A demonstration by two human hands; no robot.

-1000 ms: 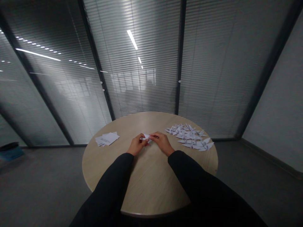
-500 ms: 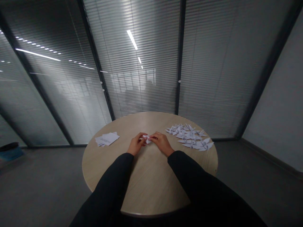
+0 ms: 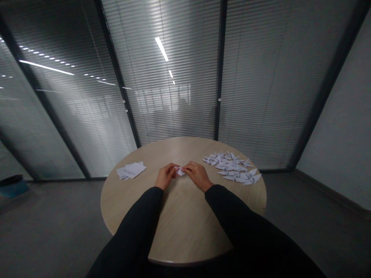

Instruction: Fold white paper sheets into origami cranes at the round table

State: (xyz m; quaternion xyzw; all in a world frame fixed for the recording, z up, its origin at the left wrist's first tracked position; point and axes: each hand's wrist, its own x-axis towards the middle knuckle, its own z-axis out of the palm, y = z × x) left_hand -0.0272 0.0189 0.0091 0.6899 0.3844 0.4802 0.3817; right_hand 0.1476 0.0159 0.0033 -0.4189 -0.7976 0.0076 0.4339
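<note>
- Drawn slightly closer together since the earlier frame: left hand (image 3: 165,176) and right hand (image 3: 198,176), with less paper showing between them.
- Between the fingertips of both hands, a small folded white paper (image 3: 180,172), pinched over the middle of the round wood-veneer table (image 3: 185,231), a little toward the far edge; contact with the tabletop and the exact fold both impossible to make out.
- Both hands grasping the paper, not clenched: fingers lightly curved and meeting at the paper, probably for fine control of so small a piece.
- Near the left edge of the table, a loose stack of white paper rectangles (image 3: 131,170), within easy reach of the left hand.
- Toward the right edge, a wide spread of folded paper cranes (image 3: 232,166), well apart from the flat sheets, seemingly to keep the two kinds from mixing.
- Across the near edge of the table, black sleeves (image 3: 130,227) on both forearms.
- Beyond the far edge, glass partitions with slatted blinds (image 3: 174,96).
</note>
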